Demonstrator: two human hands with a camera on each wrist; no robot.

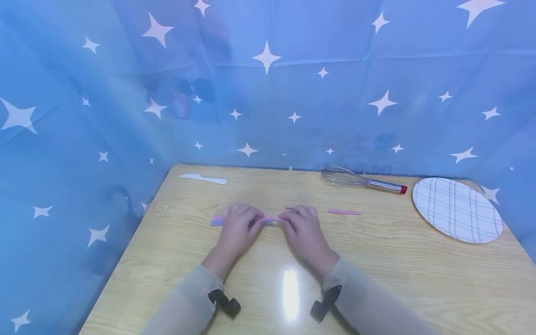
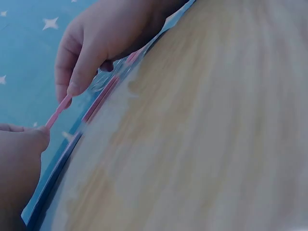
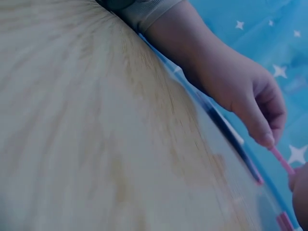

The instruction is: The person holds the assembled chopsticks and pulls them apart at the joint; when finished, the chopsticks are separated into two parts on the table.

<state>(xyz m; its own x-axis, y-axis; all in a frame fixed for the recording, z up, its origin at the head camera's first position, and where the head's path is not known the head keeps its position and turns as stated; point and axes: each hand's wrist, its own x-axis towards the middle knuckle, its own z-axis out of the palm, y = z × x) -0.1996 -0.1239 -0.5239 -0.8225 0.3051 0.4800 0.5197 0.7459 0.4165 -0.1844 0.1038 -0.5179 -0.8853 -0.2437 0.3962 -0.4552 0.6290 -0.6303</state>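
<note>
At the far left a blue curtain patterned with white stars hangs beside the wooden surface and carries on behind it to the right. Near the back left corner lies a white knife, its handle pointing right. Nearer the person, a bundle of blue and pink sticks lies on the surface, partly hidden behind the left hand. That hand reaches in from a pale sleeve with a dark band at the wrist, its grip clamped, thumb against fingers, on one end of a pink stick. The stick spans the gap between the two hands (in the left wrist view it looks slightly twisted), in front of the bundle. The right hand, sleeved and banded likewise, has its grip pinched on the other end. Just behind it the tip of another stick shows. Farther right a whisk lies along the back edge, red handle end to the right, with a loose pink stick in front of it. Rightmost is a white plate with a line-check pattern.
</note>
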